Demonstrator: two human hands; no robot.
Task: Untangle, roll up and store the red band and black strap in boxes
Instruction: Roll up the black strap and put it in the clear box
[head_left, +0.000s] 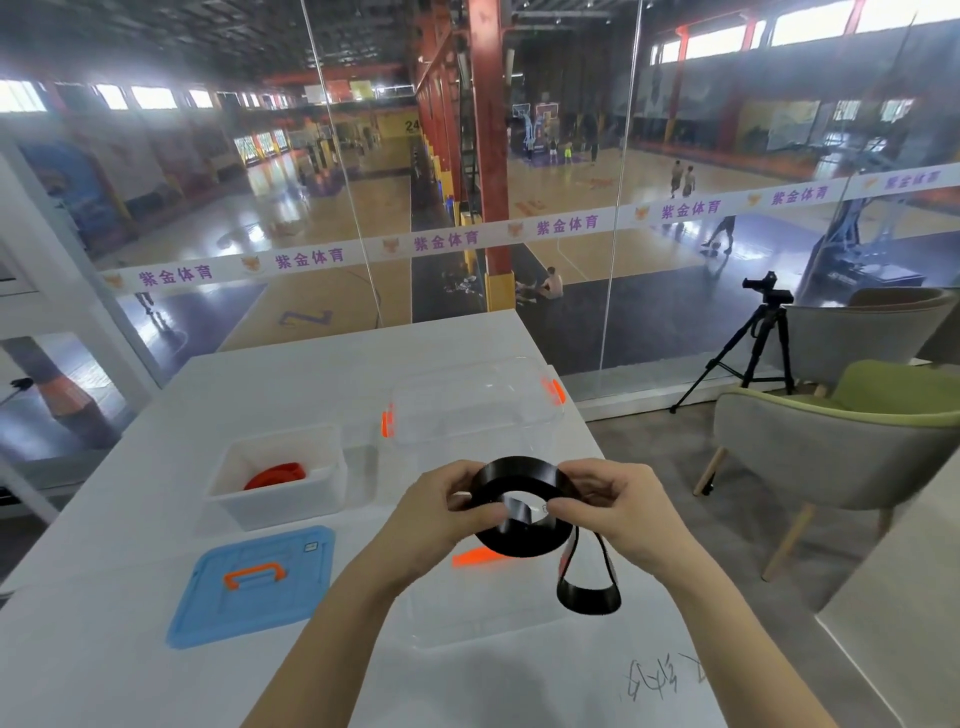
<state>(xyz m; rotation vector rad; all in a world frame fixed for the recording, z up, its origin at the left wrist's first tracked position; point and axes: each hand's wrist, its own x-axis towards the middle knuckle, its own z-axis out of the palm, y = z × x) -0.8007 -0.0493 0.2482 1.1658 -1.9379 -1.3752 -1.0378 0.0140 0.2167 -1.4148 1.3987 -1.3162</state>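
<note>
Step in hand: you are rolling the black strap (522, 512) into a coil, held up above the near middle of the counter (291, 364).
Left hand (436, 514): its grip is closed on the left side of the coil, thumb on top.
Right hand (618, 506): its grip is pinched on the right side of the coil, near the inner end of the strap.
Loose part: one loop of the strap hangs down from the coil toward the near right edge of the counter; I judge it is not yet wound in.
Red band (275, 475): it lies already rolled inside the white box (275, 501), at the left of the counter's middle.
Next move: I think you need to wind the hanging loop onto the coil, keep it tight, and then lay it in a box.
Clear box (478, 618): it stands under your hands, open, and seems the likely place for the strap.
Clear lid (475, 402): it rests toward the far edge, with orange clips.
Blue lid (254, 584): it lies flat near the left edge, beside the white box.
In the way: nothing lies between the coil and the clear box; only the loose loop can spring open.
</note>
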